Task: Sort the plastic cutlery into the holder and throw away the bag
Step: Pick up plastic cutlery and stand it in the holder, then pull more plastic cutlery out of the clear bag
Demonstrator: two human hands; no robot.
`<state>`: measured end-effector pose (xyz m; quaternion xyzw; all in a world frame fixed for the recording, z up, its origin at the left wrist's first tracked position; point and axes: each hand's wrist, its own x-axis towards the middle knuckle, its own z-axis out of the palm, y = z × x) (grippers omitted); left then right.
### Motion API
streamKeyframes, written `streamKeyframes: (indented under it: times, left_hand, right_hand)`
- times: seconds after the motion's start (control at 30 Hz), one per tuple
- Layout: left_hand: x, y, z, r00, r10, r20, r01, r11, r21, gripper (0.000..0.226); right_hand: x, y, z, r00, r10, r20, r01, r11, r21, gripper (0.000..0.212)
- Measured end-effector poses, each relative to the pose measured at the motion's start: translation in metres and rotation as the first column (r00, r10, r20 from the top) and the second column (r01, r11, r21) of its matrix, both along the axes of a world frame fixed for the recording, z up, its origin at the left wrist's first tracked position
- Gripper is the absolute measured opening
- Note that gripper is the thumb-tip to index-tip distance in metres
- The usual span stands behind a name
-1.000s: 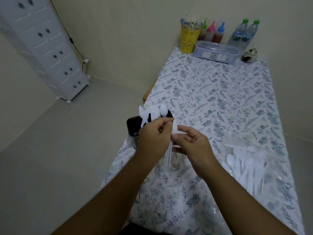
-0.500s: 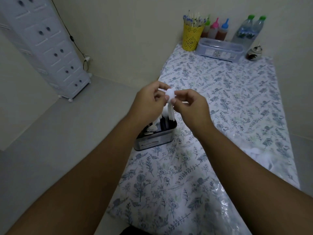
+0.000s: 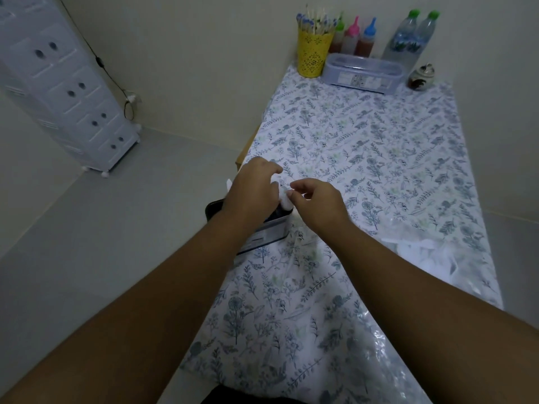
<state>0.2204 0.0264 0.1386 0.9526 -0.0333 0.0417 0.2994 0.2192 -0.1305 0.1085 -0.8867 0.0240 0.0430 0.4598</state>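
Your table [image 3: 379, 158], under its floral cloth, runs away from both your hands to the far wall. Well off to the left of your left hand stands a white drawer tower [image 3: 67, 83] on the floor. To the right of your right forearm, near the table's right edge, lies the clear bag [image 3: 431, 252] with white plastic cutlery blurred inside it. Far beyond your hands, at the wall end, sit a lidded clear box [image 3: 361, 72], a yellow cup [image 3: 313, 53] full of sticks, three squeeze bottles [image 3: 354, 39], two water bottles [image 3: 408, 39] and a small jar [image 3: 421, 78].

Directly beneath your left hand is the holder [image 3: 268, 231], a dark-rimmed metal tin at the table's left edge; your wrist hides most of its opening.

Your left hand [image 3: 253, 191] hovers over the holder with its fingers curled downward around white cutlery; a white tip shows just left of your knuckles. Your right hand [image 3: 318, 204] sits just beside it, touching or nearly so, with thumb and forefinger pinching the bowl of a white spoon [image 3: 284, 196] that stands between the two hands above the holder's right end. How many pieces your left hand grasps cannot be told.
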Motion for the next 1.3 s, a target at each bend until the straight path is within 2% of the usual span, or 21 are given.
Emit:
streamKeyframes:
  times: [0.1, 0.17, 0.3, 0.43, 0.53, 0.63, 0.7, 0.83, 0.9, 1.0, 1.07, 1.13, 1.23, 1.3]
  left_hand:
    - [-0.025, -0.025, -0.007, 0.990, -0.108, 0.091, 0.116, 0.990, -0.083, 0.028]
    - [-0.048, -0.049, -0.023, 0.979, -0.187, 0.083, 0.196, 0.973, -0.123, 0.026]
    - [-0.102, -0.095, -0.075, 0.937, -0.345, -0.054, 0.334, 0.930, -0.151, 0.034]
    - [-0.166, -0.138, -0.117, 0.813, -0.558, -0.164, 0.534, 0.828, -0.173, 0.049]
    - [-0.198, -0.158, -0.139, 0.659, -0.709, -0.251, 0.705, 0.699, -0.123, 0.060]
    - [-0.210, -0.163, -0.163, 0.478, -0.842, -0.249, 0.876, 0.477, 0.069, 0.060]
    - [-0.205, -0.159, -0.176, 0.396, -0.892, -0.220, 0.913, 0.356, 0.199, 0.059]
    - [-0.174, -0.147, -0.169, 0.278, -0.934, -0.224, 0.937, 0.212, 0.278, 0.056]
    - [-0.154, -0.144, -0.165, 0.285, -0.943, -0.172, 0.909, 0.209, 0.361, 0.062]
    - [-0.132, -0.144, -0.156, 0.423, -0.885, -0.195, 0.839, 0.300, 0.455, 0.064]
    - [-0.135, -0.145, -0.150, 0.507, -0.846, -0.163, 0.806, 0.399, 0.437, 0.047]
    - [-0.151, -0.144, -0.149, 0.531, -0.836, -0.138, 0.812, 0.455, 0.365, 0.034]
    - [-0.183, -0.136, -0.156, 0.510, -0.845, -0.165, 0.841, 0.449, 0.301, 0.037]
    - [-0.197, -0.130, -0.166, 0.554, -0.818, -0.155, 0.816, 0.497, 0.294, 0.047]
  right_hand:
    - [-0.020, -0.026, -0.004, 1.000, 0.009, 0.014, -0.008, 0.997, -0.071, 0.025]
    - [-0.039, -0.048, -0.014, 1.000, 0.022, -0.002, -0.022, 0.987, -0.161, 0.026]
    - [-0.091, -0.103, -0.044, 0.997, 0.039, -0.073, -0.062, 0.940, -0.336, 0.028]
    - [-0.161, -0.158, -0.072, 0.991, 0.016, -0.131, -0.073, 0.889, -0.451, 0.032]
    - [-0.215, -0.187, -0.087, 0.993, -0.045, -0.107, -0.019, 0.846, -0.532, 0.028]
    - [-0.260, -0.207, -0.098, 0.988, -0.093, -0.127, 0.004, 0.821, -0.571, 0.037]
    - [-0.284, -0.216, -0.105, 0.977, -0.095, -0.192, -0.036, 0.810, -0.585, 0.044]
    - [-0.314, -0.221, -0.115, 0.970, -0.033, -0.241, -0.115, 0.812, -0.572, 0.056]
    - [-0.319, -0.217, -0.118, 0.979, 0.006, -0.202, -0.121, 0.819, -0.561, 0.052]
    - [-0.318, -0.206, -0.126, 0.987, 0.016, -0.162, -0.095, 0.867, -0.489, 0.042]
    - [-0.309, -0.198, -0.129, 0.987, -0.050, -0.153, -0.018, 0.910, -0.414, 0.033]
    - [-0.295, -0.192, -0.127, 0.975, -0.107, -0.194, 0.026, 0.925, -0.378, 0.027]
    - [-0.277, -0.186, -0.122, 0.953, -0.116, -0.281, -0.002, 0.921, -0.389, 0.023]
    - [-0.269, -0.185, -0.121, 0.944, -0.110, -0.311, -0.017, 0.926, -0.378, 0.014]
